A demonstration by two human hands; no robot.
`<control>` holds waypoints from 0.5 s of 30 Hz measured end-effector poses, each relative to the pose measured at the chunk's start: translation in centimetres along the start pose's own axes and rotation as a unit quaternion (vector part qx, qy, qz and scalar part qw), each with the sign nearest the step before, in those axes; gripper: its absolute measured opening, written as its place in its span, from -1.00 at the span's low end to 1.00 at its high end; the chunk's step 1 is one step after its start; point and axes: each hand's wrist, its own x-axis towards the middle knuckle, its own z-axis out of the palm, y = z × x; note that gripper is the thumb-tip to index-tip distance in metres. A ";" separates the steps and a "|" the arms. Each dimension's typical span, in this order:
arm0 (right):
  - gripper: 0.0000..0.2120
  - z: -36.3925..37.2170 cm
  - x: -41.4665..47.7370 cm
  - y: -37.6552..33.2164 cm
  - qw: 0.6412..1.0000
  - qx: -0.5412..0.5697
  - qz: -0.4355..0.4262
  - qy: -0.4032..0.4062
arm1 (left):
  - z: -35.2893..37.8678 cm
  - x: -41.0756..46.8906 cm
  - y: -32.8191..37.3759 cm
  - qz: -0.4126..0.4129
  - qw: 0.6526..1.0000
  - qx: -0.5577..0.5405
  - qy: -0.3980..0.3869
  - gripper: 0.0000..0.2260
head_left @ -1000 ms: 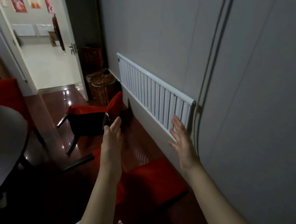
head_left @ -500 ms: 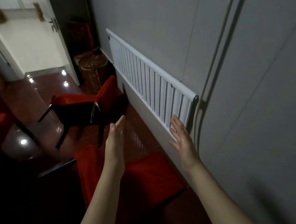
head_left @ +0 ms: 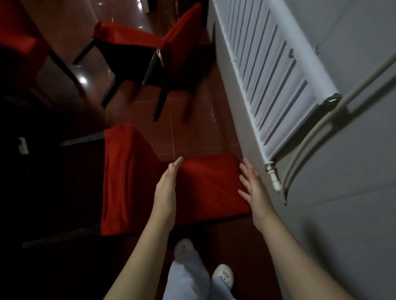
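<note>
Hovering above red chair (head_left: 211, 190) | left hand (head_left: 166, 194) grip wide | right hand (head_left: 256, 192) grip wide

Both hands reach down with straight fingers over the red chair (head_left: 203, 188) lying tipped beside the radiator (head_left: 268, 57): left hand (head_left: 167, 192) above its seat, right hand (head_left: 253, 188) at its radiator-side edge.

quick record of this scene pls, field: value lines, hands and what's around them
left hand: open, fingers straight, above the near chair
right hand: open, fingers spread, at the seat's right edge
near chair: red cover, just ahead of the person's feet
contact: cannot tell if either hand touches it
far chair: red, tilted toward the wall, dark underside showing
radiator: white, on the wall to the right
pipes: run from its near end
</note>
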 end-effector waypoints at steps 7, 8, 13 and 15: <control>-0.68 -1.7 9.7 5.4 0.996 -0.042 0.073 0.030 | 1.4 6.6 -8.5 -0.062 0.994 0.089 -0.003 -0.63; -0.67 -2.1 11.6 7.0 0.994 -0.057 0.084 0.033 | 1.8 7.9 -10.4 -0.071 0.990 0.122 -0.011 -0.62; -0.50 -4.5 19.4 17.2 0.956 -0.276 0.094 -0.026 | 4.1 14.0 -21.3 -0.070 0.937 0.337 -0.060 -0.51; -0.43 -5.6 22.2 22.1 0.907 -0.410 0.081 -0.052 | 5.3 15.9 -26.7 -0.058 0.908 0.410 -0.063 -0.46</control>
